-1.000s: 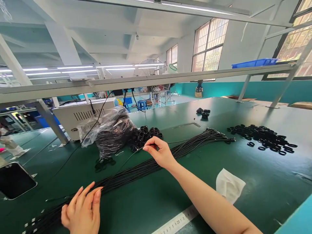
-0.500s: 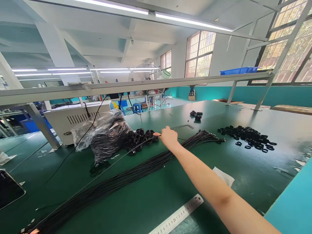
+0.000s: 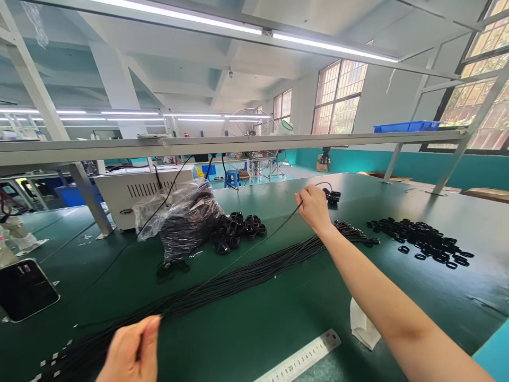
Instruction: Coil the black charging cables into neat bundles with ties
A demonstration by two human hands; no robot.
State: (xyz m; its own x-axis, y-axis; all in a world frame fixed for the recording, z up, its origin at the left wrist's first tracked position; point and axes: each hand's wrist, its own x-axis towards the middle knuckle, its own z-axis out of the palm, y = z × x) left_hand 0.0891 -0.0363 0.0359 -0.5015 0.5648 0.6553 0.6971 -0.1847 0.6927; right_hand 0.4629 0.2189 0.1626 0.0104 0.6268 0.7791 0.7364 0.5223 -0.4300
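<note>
My right hand (image 3: pixel 314 208) is raised over the middle of the table, its fingers closed on a thin black cable (image 3: pixel 284 223). A short loop of the cable sticks out beyond the fist. From there the cable slants down towards my left hand (image 3: pixel 133 347), whose thumb and forefinger are pinched together near the bottom edge. The cable fades against the dark bundle just before those fingertips. Beneath it, a long bundle of black cables (image 3: pixel 238 276) lies diagonally across the table, with small metallic ends at both sides.
Black rings (image 3: pixel 421 239) lie scattered at the right. A plastic bag of black parts (image 3: pixel 186 228) and black loops (image 3: pixel 234 231) sit left of centre. A steel ruler (image 3: pixel 302 358), white paper (image 3: pixel 362 326) and a phone (image 3: pixel 27 289) lie on the table. A shelf (image 3: pixel 238 142) crosses above.
My right hand has moved right and slightly up with the cable. My left hand has come in from the lower left corner and is now much more visible. The view has shifted somewhat.
</note>
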